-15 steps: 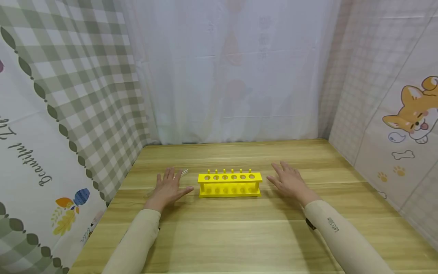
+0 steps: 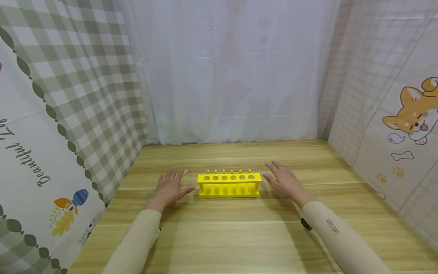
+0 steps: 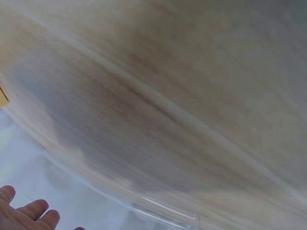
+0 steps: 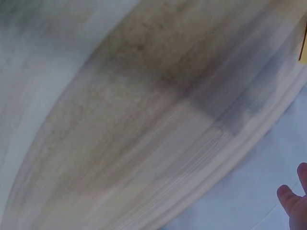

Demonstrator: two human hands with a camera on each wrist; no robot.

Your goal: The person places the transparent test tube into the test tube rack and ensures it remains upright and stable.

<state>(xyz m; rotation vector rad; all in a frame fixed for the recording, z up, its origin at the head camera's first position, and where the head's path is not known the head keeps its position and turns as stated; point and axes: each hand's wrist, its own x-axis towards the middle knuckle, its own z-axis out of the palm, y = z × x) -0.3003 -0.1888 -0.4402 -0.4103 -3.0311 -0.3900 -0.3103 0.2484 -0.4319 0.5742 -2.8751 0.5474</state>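
A yellow test tube rack [image 2: 229, 190] with a row of round holes and short pegs behind them stands between the two hands. My left hand [image 2: 167, 190] hovers to its left with fingers spread, holding nothing. Partly hidden behind that hand, a clear glass test tube [image 2: 149, 193] lies on the table; its rounded end shows in the left wrist view, where the test tube [image 3: 165, 213] is apart from the fingertips [image 3: 36, 209]. Close to the rack's right end, my right hand [image 2: 285, 182] is spread and bare of any object.
The wood-grain table [image 2: 219, 236] is bordered by a pale curtain [image 2: 226, 76] at the back. Checked cloth [image 2: 96, 64] hangs on the left, and a printed cloth [image 2: 373, 125] with a cartoon dog hangs on the right.
My right hand has shifted slightly left, closer to the rack. The left hand has barely moved, and the rack and test tube stay in place.
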